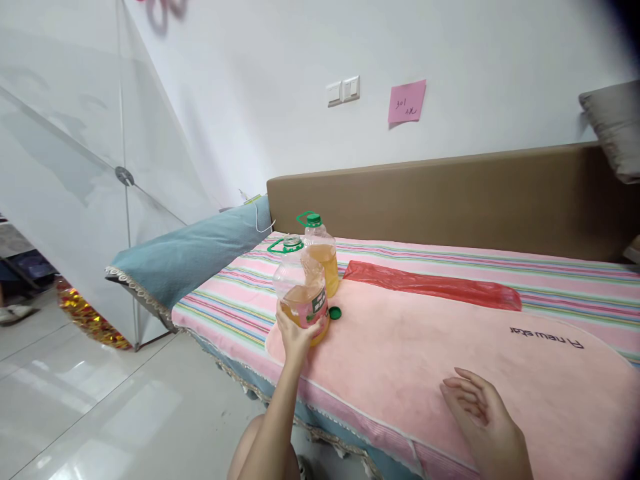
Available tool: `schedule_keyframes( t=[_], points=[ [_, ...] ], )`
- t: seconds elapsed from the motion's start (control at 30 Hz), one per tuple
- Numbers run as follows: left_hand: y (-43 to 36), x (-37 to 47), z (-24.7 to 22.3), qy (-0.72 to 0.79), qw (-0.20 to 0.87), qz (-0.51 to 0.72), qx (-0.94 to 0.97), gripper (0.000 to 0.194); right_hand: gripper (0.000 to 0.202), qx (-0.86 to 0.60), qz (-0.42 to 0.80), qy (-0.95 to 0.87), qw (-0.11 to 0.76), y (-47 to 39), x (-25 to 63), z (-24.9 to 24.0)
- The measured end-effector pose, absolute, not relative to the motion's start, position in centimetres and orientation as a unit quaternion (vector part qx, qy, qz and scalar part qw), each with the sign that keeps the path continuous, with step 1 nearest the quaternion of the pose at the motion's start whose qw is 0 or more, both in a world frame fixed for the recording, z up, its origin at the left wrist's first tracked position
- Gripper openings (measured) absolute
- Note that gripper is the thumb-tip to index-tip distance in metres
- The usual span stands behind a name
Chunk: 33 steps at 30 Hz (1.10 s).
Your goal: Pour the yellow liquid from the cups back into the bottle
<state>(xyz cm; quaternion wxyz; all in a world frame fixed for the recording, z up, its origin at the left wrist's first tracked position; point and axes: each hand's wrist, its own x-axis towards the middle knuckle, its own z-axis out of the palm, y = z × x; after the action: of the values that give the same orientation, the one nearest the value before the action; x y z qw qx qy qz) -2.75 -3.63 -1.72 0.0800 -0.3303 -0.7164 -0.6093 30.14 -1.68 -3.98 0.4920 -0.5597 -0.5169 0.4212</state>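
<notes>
My left hand [295, 330] is wrapped round the lower part of a large clear plastic jug [290, 283] with a green handle, a pink label and amber liquid inside. Its mouth has no cap on. Right behind it stands a second jug [327, 260] of amber liquid, with its green cap on. A loose green cap [335, 313] lies on the pink mat [390, 340], just right of the held jug. Over the right part of the mat, my right hand [480, 407] is empty, its fingers loosely curled and apart.
A flattened red plastic bag [430, 283] lies behind the mat on the striped cover [240, 280]. The brown backrest [425, 200] runs along the wall, and a blue-covered armrest [200, 243] bounds the left end. A grey cushion [613, 130] sits at the upper right.
</notes>
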Motion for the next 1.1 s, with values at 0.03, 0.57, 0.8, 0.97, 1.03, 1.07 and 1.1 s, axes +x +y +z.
schedule_keyframes(
  t=[0.03,0.57,0.8,0.97,1.03,1.07,1.1],
  points=[
    [-3.7,-2.9,-1.8,-0.720,0.070,-0.602,-0.339,0.119,0.062,-0.559,0.425,-0.520,0.487,-1.7,29.7,-4.0],
    [-4.8,-4.3,-0.9,-0.710,0.005,-0.573,-0.408,0.113,0.043,-0.353,0.338,-0.794,0.362,5.4,13.0,-4.8],
    [-4.5,-5.3,-1.7,-0.708,0.015,-0.558,-0.432,0.116,0.044,-0.320,0.335,-0.806,0.368,8.8,7.1,-4.1],
    [-4.7,-5.3,-2.2,-0.704,0.017,-0.561,-0.434,0.117,0.049,-0.330,0.316,-0.778,0.432,9.7,8.2,0.5],
    [-4.7,-5.2,-2.3,-0.703,0.018,-0.561,-0.436,0.117,0.055,-0.322,0.302,-0.762,0.474,10.0,9.0,4.6],
    [-4.7,-5.2,-2.4,-0.705,0.020,-0.559,-0.437,0.117,0.061,-0.289,0.315,-0.752,0.501,10.0,9.4,6.9],
    [-4.7,-5.2,-2.4,-0.708,0.023,-0.554,-0.437,0.117,0.065,-0.254,0.337,-0.745,0.517,9.9,9.5,9.3]
  ],
)
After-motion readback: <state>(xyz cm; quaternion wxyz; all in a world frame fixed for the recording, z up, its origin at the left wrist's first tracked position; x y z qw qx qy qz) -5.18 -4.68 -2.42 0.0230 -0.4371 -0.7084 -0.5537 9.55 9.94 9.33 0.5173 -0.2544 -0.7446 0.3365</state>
